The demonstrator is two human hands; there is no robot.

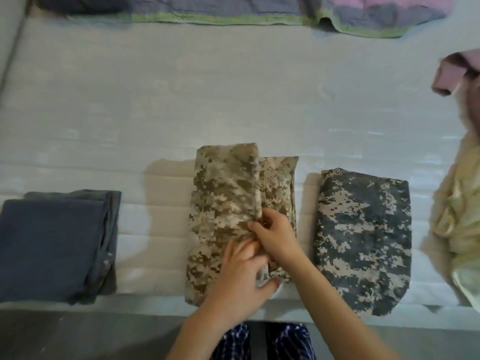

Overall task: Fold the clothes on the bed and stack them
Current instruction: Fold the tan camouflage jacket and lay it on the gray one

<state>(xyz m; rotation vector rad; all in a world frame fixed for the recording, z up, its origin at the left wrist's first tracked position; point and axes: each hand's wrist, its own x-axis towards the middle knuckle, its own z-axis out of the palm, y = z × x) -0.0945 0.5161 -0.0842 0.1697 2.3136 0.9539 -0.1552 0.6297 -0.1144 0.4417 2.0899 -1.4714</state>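
right hand (274, 237): fingers (255, 226) curled round the long edge of the top flap on the tan camo piece (226, 201), so it's gripping cloth, not just resting

left hand (241, 276): lying on the same piece just below the right one, thumb down by a pale corner. It's blurry, so I honestly can't tell if it's pinching or only pressing flat

tan camo piece: middle of the bed (181, 87), near the front edge, folded into a long narrow bundle with a second layer poking out on the right side

how it'll handle: I'd guess a light woven cloth, soft and floppy, a bit crisp. Layers will likely slide off each other if lifted by one corner

where to grab: my take is both short ends at once, or a flat palm under the middle with the flap edge pinched, so the fold doesn't spring open

neighbours: grey camo piece (363, 242) folded just to the right, not touching; dark grey stack (52, 245) well off to the left

further out: unfolded cream pile (457, 216) at the right edge, so there's more to do
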